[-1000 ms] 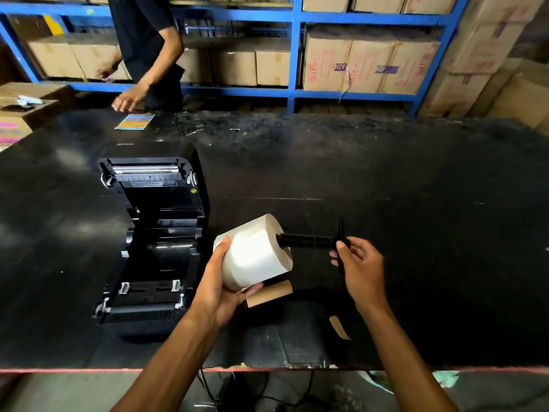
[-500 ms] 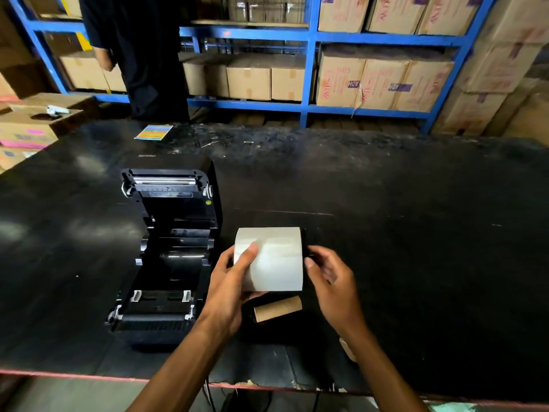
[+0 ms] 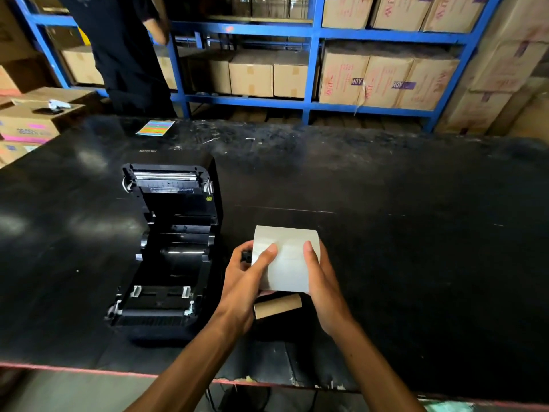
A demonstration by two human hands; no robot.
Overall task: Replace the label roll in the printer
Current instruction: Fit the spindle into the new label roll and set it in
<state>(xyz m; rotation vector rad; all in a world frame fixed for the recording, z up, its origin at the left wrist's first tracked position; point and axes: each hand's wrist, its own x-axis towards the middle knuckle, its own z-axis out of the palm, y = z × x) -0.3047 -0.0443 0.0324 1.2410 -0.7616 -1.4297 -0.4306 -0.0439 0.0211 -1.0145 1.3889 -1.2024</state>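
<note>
I hold a white label roll (image 3: 289,257) just above the black table, to the right of the printer. My left hand (image 3: 246,281) grips its left end, where a black spindle tip (image 3: 246,254) pokes out. My right hand (image 3: 322,278) clasps its right end. The black label printer (image 3: 169,248) stands with its lid tilted back and its roll bay empty. An empty brown cardboard core (image 3: 277,305) lies on the table under the roll.
The black table (image 3: 416,248) has a worn red front edge. A coloured card (image 3: 155,127) lies at the table's far side. A person in dark clothes (image 3: 124,55) stands behind it by blue shelving (image 3: 312,34) full of cardboard boxes. More boxes (image 3: 29,123) sit at left.
The black spindle went from sticking out of the roll's right end to being pushed through it. Both hands now clasp the roll's ends. The person behind shifted.
</note>
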